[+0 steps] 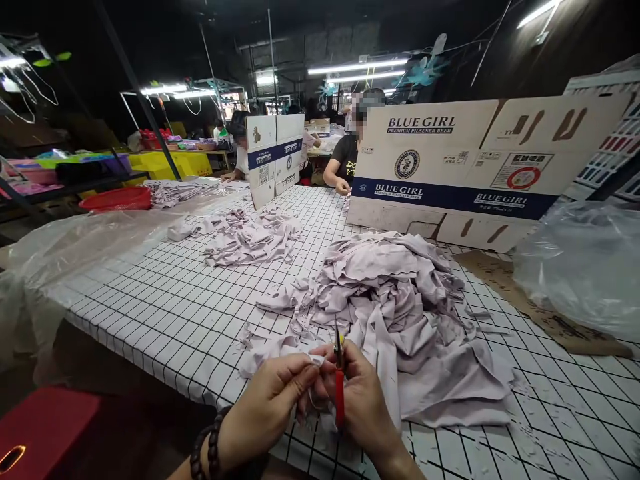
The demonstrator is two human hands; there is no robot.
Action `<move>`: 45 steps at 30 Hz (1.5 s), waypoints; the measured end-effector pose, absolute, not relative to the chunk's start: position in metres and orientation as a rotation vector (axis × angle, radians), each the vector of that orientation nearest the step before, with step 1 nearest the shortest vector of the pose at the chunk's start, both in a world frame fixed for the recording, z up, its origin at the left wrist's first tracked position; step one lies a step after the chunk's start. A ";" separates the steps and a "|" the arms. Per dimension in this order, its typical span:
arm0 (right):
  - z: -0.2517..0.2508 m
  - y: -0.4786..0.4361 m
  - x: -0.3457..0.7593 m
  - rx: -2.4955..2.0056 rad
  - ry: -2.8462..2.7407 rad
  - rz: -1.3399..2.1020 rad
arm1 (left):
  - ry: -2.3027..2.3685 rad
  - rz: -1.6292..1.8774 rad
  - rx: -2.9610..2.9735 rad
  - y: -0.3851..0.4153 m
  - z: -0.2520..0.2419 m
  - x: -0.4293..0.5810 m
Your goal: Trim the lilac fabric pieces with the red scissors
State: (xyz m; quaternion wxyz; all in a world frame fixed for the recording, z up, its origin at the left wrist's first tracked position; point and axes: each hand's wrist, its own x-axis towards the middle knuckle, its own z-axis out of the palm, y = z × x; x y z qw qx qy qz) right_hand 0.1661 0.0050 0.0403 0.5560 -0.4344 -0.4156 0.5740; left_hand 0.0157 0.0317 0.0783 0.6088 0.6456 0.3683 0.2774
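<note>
My left hand (273, 400), with a dark bead bracelet on its wrist, pinches a small piece of pale lilac fabric (280, 350) at the near table edge. Beside it, my right hand (363, 400) is closed round red-handled thread snips (339, 387), blades pointing up at the pinched cloth. Just beyond both hands lies a big heap of the same lilac fabric pieces (400, 307) on the white gridded tabletop (165, 307). A smaller lilac pile (250, 237) lies farther back to the left.
A Blue Girl beer cardboard panel (465, 173) stands as a divider behind the heap, with a second carton (273, 160) farther back. Clear plastic bags sit at the right (585, 267) and left (75, 240). A person in a black shirt (345, 163) works beyond. A red stool (40, 427) stands low left.
</note>
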 end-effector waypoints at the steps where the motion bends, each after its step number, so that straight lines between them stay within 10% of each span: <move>1: 0.039 0.009 0.165 -1.044 -0.974 1.290 | 0.865 0.655 1.512 0.033 0.080 0.015; 15: 0.043 0.006 0.187 -1.188 -1.092 1.298 | 0.733 0.942 1.288 0.036 0.057 0.026; 25: 0.084 -0.037 0.223 -1.962 -1.693 0.674 | 0.726 0.933 1.696 0.035 0.052 0.031; 45: 0.079 -0.036 0.214 -1.901 -1.850 0.448 | 0.663 0.869 1.752 0.036 0.048 0.035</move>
